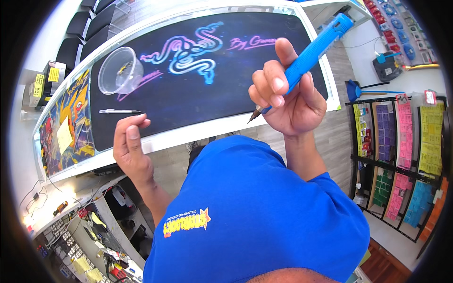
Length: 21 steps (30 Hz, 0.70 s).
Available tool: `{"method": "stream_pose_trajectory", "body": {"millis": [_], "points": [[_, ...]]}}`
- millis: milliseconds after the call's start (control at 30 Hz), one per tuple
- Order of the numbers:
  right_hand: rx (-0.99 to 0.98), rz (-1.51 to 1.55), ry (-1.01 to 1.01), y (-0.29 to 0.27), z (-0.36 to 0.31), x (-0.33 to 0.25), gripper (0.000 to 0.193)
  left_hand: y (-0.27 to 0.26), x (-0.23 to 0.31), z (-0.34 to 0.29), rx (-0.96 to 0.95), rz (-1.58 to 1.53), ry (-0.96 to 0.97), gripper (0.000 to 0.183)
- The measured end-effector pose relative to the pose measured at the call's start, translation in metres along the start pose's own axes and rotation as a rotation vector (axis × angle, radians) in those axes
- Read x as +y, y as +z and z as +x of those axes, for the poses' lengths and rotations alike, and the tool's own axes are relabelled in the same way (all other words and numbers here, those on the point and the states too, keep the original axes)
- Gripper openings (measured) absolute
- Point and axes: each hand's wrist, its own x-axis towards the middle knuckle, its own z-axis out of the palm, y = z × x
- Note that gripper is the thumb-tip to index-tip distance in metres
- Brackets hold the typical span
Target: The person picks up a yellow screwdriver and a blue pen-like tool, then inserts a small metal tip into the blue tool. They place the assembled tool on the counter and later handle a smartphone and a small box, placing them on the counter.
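My right hand (288, 94) grips a blue soldering iron (311, 54) by its long handle, held in the air above the counter's near edge with the metal tip pointing down and to the left. My left hand (130, 146) is loosely curled with nothing in it, just at the front edge of the counter. A black desk mat (198, 89) with a glowing blue and pink swirl covers the counter. On it lie a slim pen (118, 111), a little beyond my left hand, and a clear plastic tub (120, 70) at the far left.
A colourful cartoon mat (66, 127) with a yellow note covers the counter's left end. Black chairs (89, 28) stand beyond it. Shelves of coloured packets (401, 155) fill the right side. Cables and small parts (80, 236) crowd a lower bench at the bottom left.
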Motion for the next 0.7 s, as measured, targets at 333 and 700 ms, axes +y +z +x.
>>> {"method": "stream_pose_trajectory", "body": {"millis": [333, 700], "points": [[0.112, 0.129, 0.007, -0.032, -0.036, -0.049, 0.059, 0.094, 0.040, -0.025, -0.129, 0.070, -0.092, 0.019], [0.274, 0.002, 0.212, -0.022, -0.024, -0.031, 0.060, 0.101, 0.067, -0.028, -0.169, 0.156, -0.044, 0.015]]}}
